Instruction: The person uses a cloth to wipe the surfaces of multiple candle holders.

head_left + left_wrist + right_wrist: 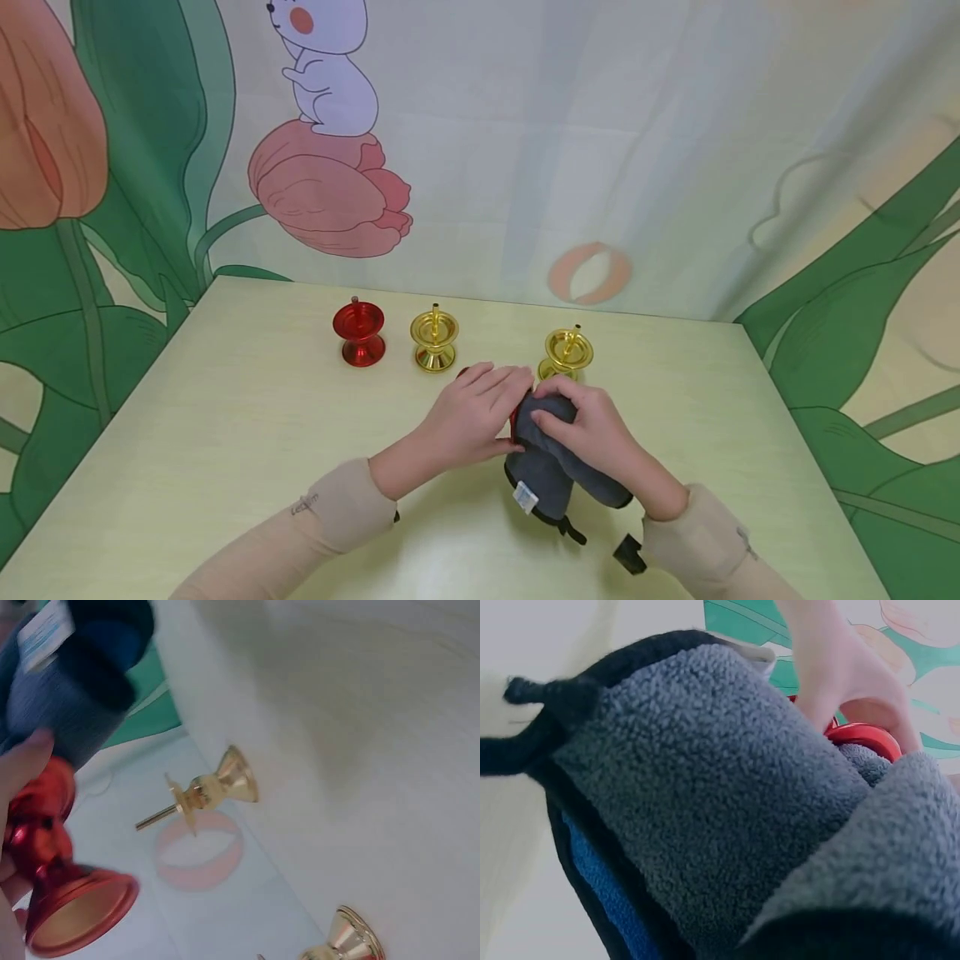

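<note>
Cloth (551,486): fuzzy gray, black edges, a blue side; between both hands, against the red candle holder (43,846).
Candle holder: shiny, wide round foot, maybe metal; the wrist view is blurry.
Left hand (476,412): fingers wrapped around the red candle holder.
Right hand (600,429): thumb and fingers pinching the cloth.
Table (225,425): another red holder (362,353), two gold holders (435,360) (567,358), with round dishes and thin sticks.

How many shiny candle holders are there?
4: standing red one, gold one to its right, another gold one behind the right hand, and held red one, partly hidden, in the left hand.
</note>
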`<state>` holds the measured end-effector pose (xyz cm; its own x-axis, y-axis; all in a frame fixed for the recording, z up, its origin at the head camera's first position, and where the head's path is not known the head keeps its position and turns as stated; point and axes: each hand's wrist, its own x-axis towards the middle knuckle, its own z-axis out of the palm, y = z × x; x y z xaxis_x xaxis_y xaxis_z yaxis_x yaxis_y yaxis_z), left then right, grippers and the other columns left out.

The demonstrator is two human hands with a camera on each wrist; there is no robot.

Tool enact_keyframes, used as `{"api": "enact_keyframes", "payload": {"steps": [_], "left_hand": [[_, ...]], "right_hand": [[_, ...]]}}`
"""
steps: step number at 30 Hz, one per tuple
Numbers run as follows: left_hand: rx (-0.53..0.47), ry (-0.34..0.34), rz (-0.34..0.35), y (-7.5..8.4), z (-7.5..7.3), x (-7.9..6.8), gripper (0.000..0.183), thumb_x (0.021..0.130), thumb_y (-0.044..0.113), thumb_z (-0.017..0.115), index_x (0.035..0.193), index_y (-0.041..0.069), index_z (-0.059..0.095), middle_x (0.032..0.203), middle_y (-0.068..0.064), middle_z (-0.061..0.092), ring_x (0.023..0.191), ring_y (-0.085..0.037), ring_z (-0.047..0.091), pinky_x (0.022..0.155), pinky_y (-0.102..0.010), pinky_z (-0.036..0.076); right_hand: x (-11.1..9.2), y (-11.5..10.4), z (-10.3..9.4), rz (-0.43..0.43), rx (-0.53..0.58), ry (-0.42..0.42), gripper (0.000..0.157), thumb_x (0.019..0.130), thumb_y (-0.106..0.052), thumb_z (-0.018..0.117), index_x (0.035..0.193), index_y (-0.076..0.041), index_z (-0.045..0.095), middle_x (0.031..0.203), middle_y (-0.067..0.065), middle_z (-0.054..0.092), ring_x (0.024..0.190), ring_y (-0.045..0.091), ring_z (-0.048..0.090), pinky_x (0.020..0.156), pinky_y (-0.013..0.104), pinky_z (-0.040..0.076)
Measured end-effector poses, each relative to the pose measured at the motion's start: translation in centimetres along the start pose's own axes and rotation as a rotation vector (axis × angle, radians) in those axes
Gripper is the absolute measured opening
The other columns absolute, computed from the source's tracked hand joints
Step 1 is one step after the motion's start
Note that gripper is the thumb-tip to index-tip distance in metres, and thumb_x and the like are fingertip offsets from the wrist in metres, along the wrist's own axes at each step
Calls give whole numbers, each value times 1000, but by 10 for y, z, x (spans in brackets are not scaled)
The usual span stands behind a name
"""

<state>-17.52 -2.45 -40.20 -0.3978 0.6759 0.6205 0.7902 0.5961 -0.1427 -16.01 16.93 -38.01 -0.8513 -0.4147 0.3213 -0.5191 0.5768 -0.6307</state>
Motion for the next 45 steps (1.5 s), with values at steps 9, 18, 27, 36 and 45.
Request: {"api": "enact_keyframes", "payload": {"steps": [9,18,27,36,45], "left_hand": [[-136,-143,-25,-2,-3,-3,93,65,61,64,132,3,35,118,-1,57,108,-13,51,94,-31,39],[-359,-350,-104,-8,-15,6,79,67,54,68,126,8,43,99,4,61,90,-9,55,88,-25,43],[-389,-179,-192,-7,-3,-6,78,63,50,73,122,7,48,107,0,61,99,-11,55,94,-27,42],[-444,-81,-354,-5,6,-19,80,59,46,77,122,5,48,105,-2,62,98,-15,57,93,-32,43],[-541,19,-478,1,11,-20,80,56,43,80,122,12,48,98,1,60,83,-6,54,64,-18,48]], "right_hand": [[-2,1,-2,42,23,-51,15,78,-9,65,91,-13,59,85,0,63,69,8,51,59,20,43],[-5,-1,0,-35,13,-44,15,78,-11,66,91,-12,59,86,1,64,70,6,53,59,20,45],[0,5,0,109,192,62,15,82,-15,62,95,-8,60,90,6,63,77,8,56,69,22,48],[4,9,-11,224,349,236,17,84,-9,58,100,-1,58,87,-4,60,78,4,55,69,18,45],[5,20,-4,336,361,209,24,84,-15,59,104,-2,55,95,6,58,83,7,54,71,19,46]]}}
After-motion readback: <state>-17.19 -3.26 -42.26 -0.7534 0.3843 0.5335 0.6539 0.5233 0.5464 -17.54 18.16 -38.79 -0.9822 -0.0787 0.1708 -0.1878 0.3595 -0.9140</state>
